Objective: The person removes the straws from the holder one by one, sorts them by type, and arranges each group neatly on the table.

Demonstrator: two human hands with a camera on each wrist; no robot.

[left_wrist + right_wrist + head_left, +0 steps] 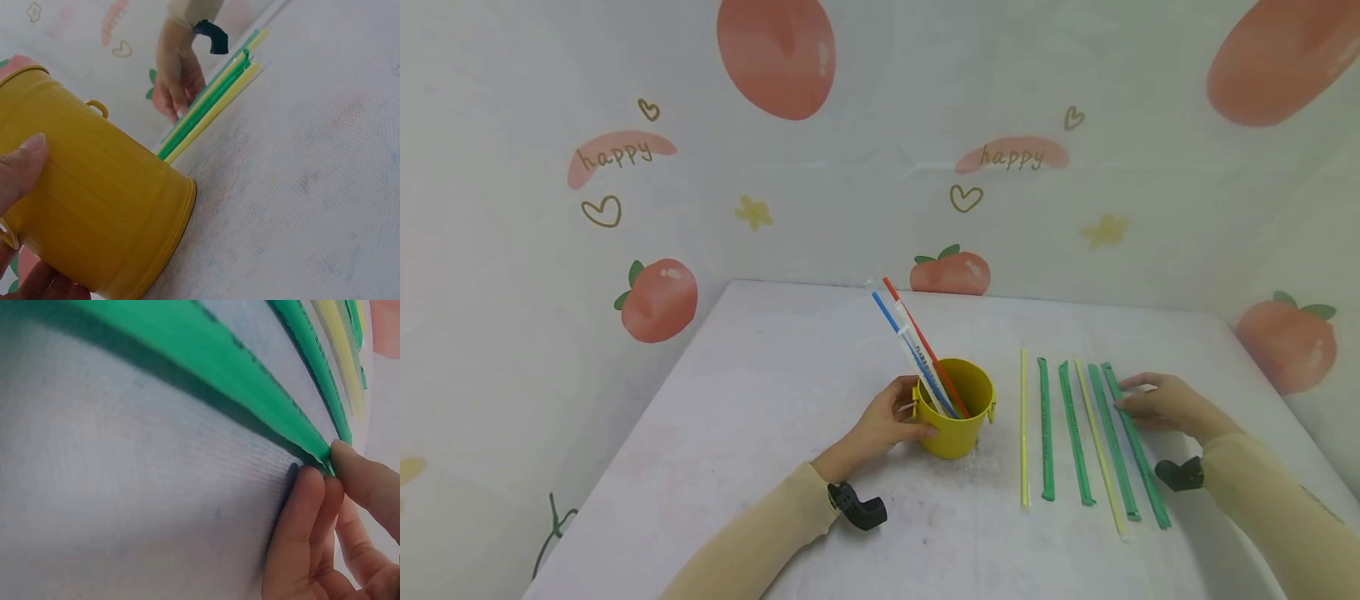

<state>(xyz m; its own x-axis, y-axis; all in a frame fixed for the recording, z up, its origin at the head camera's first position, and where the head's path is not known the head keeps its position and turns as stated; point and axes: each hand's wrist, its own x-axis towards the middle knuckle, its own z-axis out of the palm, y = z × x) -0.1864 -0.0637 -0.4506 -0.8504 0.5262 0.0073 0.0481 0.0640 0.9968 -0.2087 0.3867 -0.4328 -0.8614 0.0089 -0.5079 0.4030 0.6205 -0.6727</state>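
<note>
While the yellow bucket (951, 437) stands upright on the table (775, 350), the left hand (880, 425) grips its side, thumb to the front, presumably to steady it against tipping. A blue straw (885, 311) and a red straw (917, 333) lean inside it, their upper ends protruding to the left, apparently because they exceed the bucket's depth. To its right, six straws lie side by side, set apart, an arrangement that seems to ease picking out any single one. The right hand (1165, 404) pinches the far end of the outermost green straw (1138, 450), at the row's right edge, between thumb and fingers; an end hold probably leaves the neighbouring straws undisturbed. The table's white covering shows a woven texture and faint coloured stains. Behind it hangs a pale backdrop (850, 183) printed with red fruit, hearts, yellow flowers and the word "happy".
</note>
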